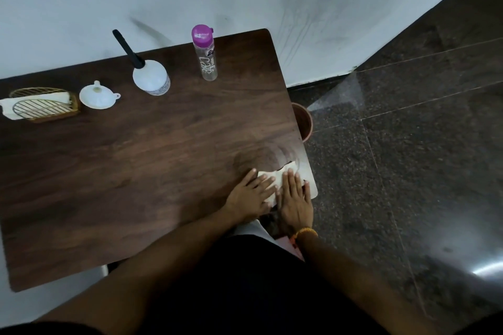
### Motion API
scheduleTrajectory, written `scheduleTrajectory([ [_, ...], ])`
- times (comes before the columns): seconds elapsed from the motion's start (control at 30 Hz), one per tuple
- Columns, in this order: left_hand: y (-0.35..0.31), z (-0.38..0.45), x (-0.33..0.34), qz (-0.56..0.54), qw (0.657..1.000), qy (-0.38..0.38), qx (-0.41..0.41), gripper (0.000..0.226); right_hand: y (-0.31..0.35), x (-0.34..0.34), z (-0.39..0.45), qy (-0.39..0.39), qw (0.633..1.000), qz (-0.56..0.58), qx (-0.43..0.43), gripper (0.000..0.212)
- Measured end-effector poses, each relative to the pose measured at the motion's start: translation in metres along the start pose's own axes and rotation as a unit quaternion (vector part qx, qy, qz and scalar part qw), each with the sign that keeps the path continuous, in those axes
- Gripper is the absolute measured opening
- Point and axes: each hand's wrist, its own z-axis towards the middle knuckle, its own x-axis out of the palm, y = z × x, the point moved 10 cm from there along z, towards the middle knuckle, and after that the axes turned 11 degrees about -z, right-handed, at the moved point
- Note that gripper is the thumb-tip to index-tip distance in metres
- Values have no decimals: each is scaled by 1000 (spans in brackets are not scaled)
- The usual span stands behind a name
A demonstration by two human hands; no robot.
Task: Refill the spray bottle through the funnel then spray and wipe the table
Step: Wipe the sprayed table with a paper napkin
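Note:
A white paper tissue (283, 171) lies flat on the dark wooden table (136, 160) near its front right corner. My left hand (251, 194) and my right hand (294, 198) both press down on it, palms flat and fingers spread. A damp smear shows on the wood just beyond the tissue. At the back of the table stand a white spray bottle (151, 77) with a black nozzle, a clear bottle with a purple cap (206, 56), and a white funnel (97, 95) resting upside down.
A gold wire holder with white tissues (43, 105) sits at the back left. A brown pot (302, 122) stands on the dark tiled floor beside the table's right edge. A white wall runs behind the table.

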Motion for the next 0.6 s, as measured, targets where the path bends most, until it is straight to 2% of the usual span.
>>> scheduleTrajectory([
  [0.07, 8, 19, -34, -23, 998, -41, -44, 66, 0, -12, 27, 7, 999, 8, 47, 67],
  [0.13, 29, 27, -57, -30, 992, -71, -96, 61, 14, -25, 55, 22, 998, 19, 48, 72],
  [0.27, 66, -4, -57, -40, 986, -98, -131, 60, 62, -42, 69, 12, 999, 9, -46, 78],
  [0.4, 49, -47, -13, -58, 992, -83, -69, 61, 75, -17, 15, -19, 990, -37, -136, 70],
  [0.5, 11, -39, 12, -33, 998, -48, 7, 58, 34, -1, -22, -26, 993, -18, -110, 66],
  [0.6, -16, 5, 5, 12, 999, -16, 36, 57, -9, 2, -23, 0, 999, -16, -46, 65],
])
